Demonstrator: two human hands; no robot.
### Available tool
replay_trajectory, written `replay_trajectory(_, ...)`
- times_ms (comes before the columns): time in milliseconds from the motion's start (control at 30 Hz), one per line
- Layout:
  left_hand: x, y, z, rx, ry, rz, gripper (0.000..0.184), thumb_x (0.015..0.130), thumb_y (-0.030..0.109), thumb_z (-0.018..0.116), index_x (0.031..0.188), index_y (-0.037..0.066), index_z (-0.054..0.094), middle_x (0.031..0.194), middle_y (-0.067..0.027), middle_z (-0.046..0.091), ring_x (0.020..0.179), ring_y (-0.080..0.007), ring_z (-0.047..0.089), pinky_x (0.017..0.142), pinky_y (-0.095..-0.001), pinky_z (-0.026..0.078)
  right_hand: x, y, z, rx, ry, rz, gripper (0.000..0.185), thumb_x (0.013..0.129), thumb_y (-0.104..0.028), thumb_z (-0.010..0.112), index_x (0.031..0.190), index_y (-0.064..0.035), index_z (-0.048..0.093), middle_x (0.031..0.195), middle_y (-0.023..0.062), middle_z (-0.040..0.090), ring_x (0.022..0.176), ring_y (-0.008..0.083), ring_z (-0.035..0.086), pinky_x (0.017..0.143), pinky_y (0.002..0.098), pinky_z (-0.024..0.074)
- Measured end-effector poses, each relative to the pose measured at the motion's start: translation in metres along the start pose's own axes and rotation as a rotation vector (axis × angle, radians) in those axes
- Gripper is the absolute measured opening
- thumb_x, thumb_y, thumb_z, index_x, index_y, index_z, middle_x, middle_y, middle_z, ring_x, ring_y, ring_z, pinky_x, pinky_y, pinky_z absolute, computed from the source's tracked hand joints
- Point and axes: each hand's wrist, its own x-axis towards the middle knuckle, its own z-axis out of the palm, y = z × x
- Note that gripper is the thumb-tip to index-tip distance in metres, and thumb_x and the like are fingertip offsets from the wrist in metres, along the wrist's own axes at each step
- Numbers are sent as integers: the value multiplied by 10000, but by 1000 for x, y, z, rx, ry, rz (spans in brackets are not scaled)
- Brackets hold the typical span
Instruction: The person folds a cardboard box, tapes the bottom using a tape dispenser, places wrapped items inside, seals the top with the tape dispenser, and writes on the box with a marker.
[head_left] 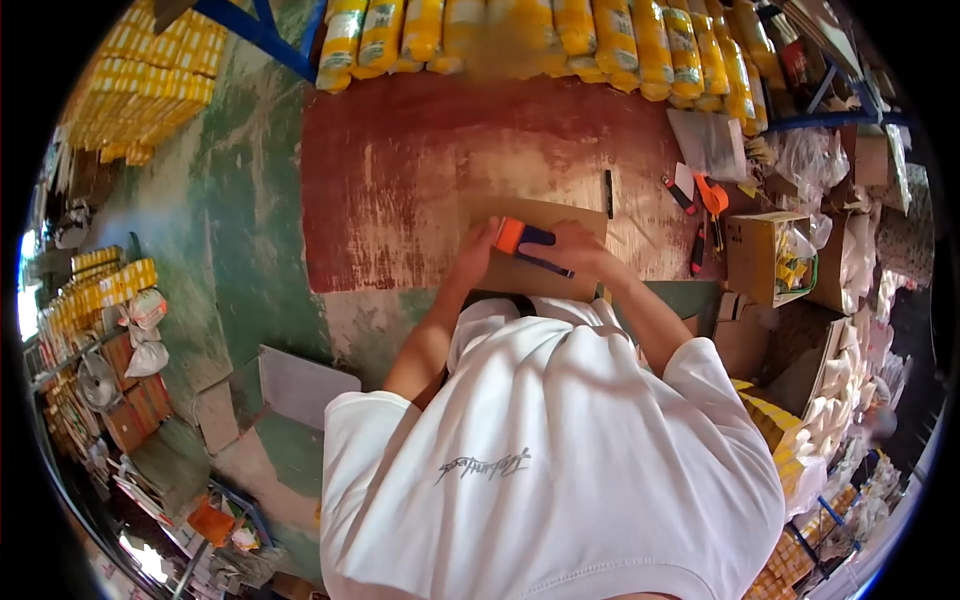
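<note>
Orange-and-blue tool (527, 241), the only one of its kind in the head view, lies tilted just above one brown cardboard sheet (548, 282) at the near edge of the worn red desk (420, 150), with the left hand (482, 243) closed on its orange end and the right hand (580, 250) closed around its dark part. To the right on the desk are one short black strip (608, 194), two red-and-black tools (680, 196), one orange-handled tool (712, 197) and one white card (684, 179), with one open cardboard box (751, 258) near them. Yellow wrapped bundles (615, 45), too crowded to count, line the far edge.
</note>
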Motion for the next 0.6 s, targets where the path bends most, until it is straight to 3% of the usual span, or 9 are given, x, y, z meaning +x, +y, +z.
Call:
replay_trajectory(33,2,-1,-1,-120,0,8,509,1078,446,531,1282,5,681,1226,-62,694,1131,-145,601,1009,-289,455,7,10,7,6,11,-29,645,842,-663,701,928,-28,773,802,149,737,768,276,731,705,407,556)
replay_trajectory(67,2,-3,-3,-39,2,-21,490,1075,428,544,1273,2,685,1208,-57,701,1115,-148,608,997,-288,461,15,21,12,14,25,-58,645,842,-667,700,906,-30,773,776,141,733,743,268,728,687,401,555)
replay_trajectory(167,-2,16,1,159,-14,-38,441,1070,381,568,1244,-5,691,1149,-51,721,1061,-151,632,957,-283,482,21,26,5,6,-128,44,828,772,-751,704,1047,28,751,883,198,753,857,343,739,789,420,578)
replay_trajectory(333,8,12,2,481,-86,189,383,1073,335,546,1185,-4,687,962,-105,732,871,-154,653,822,-308,521,16,30,-6,15,-99,-83,703,822,-669,718,1137,-42,738,870,171,755,810,315,740,753,405,579)
replay_trajectory(467,-4,33,12,625,16,180,337,1077,317,528,1166,42,700,925,-209,705,810,-268,689,740,-384,522,-3,56,-21,79,27,-266,575,852,-567,749,1193,-105,730,951,162,763,859,282,737,784,387,573)
replay_trajectory(500,-4,32,11,664,42,186,337,1073,316,534,1144,35,706,899,-207,704,786,-279,690,719,-390,521,-3,59,-29,91,-90,-131,575,844,-536,772,1214,-99,723,997,164,762,887,263,730,811,374,568)
replay_trajectory(600,15,-1,-12,789,213,311,336,1056,313,558,1032,18,718,813,-207,689,699,-316,677,651,-415,512,-10,59,-41,40,-101,-76,578,843,-545,769,1209,-100,724,988,163,762,892,253,728,811,370,566)
